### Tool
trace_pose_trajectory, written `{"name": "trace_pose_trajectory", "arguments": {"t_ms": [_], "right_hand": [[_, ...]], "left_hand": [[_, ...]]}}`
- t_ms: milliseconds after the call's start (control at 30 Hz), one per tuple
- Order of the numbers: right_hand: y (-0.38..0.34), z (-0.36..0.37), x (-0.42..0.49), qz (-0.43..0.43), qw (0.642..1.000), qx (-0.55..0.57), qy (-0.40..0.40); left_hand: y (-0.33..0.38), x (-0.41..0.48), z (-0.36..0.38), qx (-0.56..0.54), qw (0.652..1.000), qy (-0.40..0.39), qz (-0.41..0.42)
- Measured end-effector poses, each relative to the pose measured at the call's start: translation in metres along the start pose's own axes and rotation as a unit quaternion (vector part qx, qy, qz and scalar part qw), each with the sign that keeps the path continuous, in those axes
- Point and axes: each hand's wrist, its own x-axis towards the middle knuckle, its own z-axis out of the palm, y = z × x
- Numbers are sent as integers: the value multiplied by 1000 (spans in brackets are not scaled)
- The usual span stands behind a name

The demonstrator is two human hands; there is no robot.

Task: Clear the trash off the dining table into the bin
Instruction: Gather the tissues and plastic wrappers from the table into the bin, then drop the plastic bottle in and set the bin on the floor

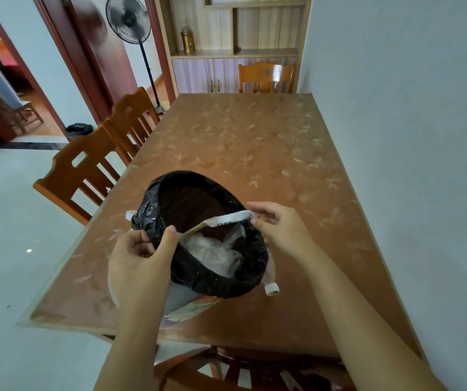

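A small bin [187, 299] lined with a black bag [153, 215] is held above the dining table [254, 142], tilted toward me. My left hand [139, 258] grips its near-left rim. My right hand [277, 224] pinches one end of a flat white wrapper [226, 220] that spans the bin's mouth. Crumpled clear plastic [212, 252] lies inside the bin. A clear plastic bottle with a white cap [271, 287] lies on the table, mostly hidden behind the bin's right side. Part of a white piece [131, 214] shows behind the bin's left rim.
Wooden chairs stand along the table's left side [85, 173], at its far end [266, 77] and at its near end [240, 371]. A wall [410, 136] borders the table's right side. A standing fan [129, 21] and a cabinet [226, 38] are beyond.
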Motion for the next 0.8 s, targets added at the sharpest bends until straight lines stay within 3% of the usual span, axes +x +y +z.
{"name": "trace_pose_trajectory", "arguments": {"t_ms": [133,300,500,800], "right_hand": [[19,-2,-3,0,998,1,68],[71,5,-4,83,987,-25,135],[135,31,-7,174,978,-56,102],[166,60,5,256,955,-122,85]], "left_hand": [[-7,6,-11,27,999,32,-16],[-12,13,-23,40,996,75,-24],[-23,17,-29,40,991,113,-50],[-27,10,-30,61,990,126,-32]]}}
